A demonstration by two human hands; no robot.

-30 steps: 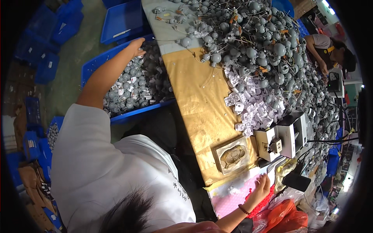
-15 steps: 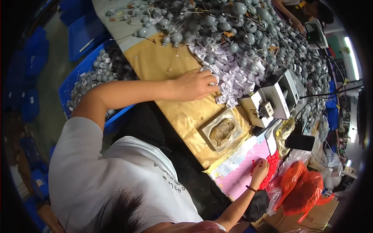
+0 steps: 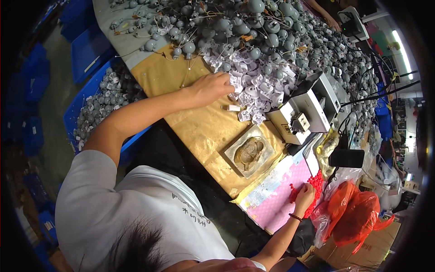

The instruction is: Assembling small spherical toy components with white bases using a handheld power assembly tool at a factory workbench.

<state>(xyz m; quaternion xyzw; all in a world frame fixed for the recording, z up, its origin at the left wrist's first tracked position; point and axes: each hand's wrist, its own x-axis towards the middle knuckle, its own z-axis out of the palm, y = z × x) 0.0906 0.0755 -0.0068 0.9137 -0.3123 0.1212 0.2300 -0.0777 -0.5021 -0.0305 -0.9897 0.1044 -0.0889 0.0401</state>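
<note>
My left hand (image 3: 212, 89) reaches over the tan work sheet, fingers curled at the near edge of a heap of white plastic parts (image 3: 253, 81). Its fingertips touch the heap, and what they grip is hidden. Just below the hand, a small white block (image 3: 233, 108) lies on the sheet. On the right, my right hand (image 3: 306, 195), with a beaded bracelet at the wrist, is closed at the edge of a pile of small red pieces (image 3: 316, 188). That pile rests on a pink patterned sheet (image 3: 276, 199). Whatever those fingers pinch is too small to make out.
A metal mould block (image 3: 248, 152) with a hollow sits between my hands. Behind it stand a white box-shaped device (image 3: 290, 122) and a phone (image 3: 346, 158). Grey bulb-like parts with wires (image 3: 272, 41) cover the far table. A blue crate (image 3: 74, 104) and red bag (image 3: 353, 213) flank me.
The whole view has shifted slightly. My left hand has moved leftward along the white heap, uncovering the small white block. My right hand stays at the red pieces.
</note>
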